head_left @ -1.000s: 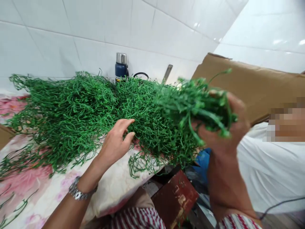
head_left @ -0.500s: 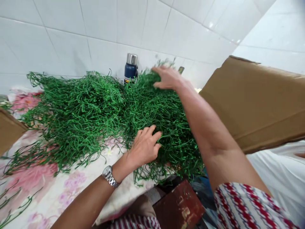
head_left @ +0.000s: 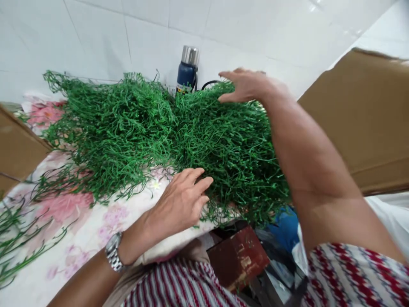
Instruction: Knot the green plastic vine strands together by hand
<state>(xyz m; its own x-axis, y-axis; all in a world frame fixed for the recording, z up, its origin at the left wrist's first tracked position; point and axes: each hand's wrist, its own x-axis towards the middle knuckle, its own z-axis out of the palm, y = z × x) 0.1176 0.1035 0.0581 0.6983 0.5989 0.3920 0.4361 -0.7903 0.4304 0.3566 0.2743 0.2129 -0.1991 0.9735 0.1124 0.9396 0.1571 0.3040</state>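
A wide heap of green artificial plant stems (head_left: 223, 145), thin and tangled, lies across the table. My left hand (head_left: 183, 198), with a metal watch on its wrist, is at the heap's front edge, fingers stretched and slightly apart, nothing in them. Over the back right of the heap reaches my right hand (head_left: 244, 86), its thumb and fingers spread. That hand holds nothing I can see; whether its fingertips touch the stems is hard to tell. More of the same stems make up the left part of the heap (head_left: 121, 123).
Behind the heap stands a blue flask (head_left: 187, 72) against the white tiled wall (head_left: 147, 38). Cardboard boxes flank the table, one at right (head_left: 361, 123) and one at left (head_left: 19, 147). Loose stems (head_left: 35, 256) lie on the flowered tablecloth (head_left: 128, 221). Below is a worn red-brown box (head_left: 238, 258).
The view has shifted, so the heap and flask sit higher in the picture. My right hand has lifted from the stems at the back. My left hand has drawn back slightly toward me.
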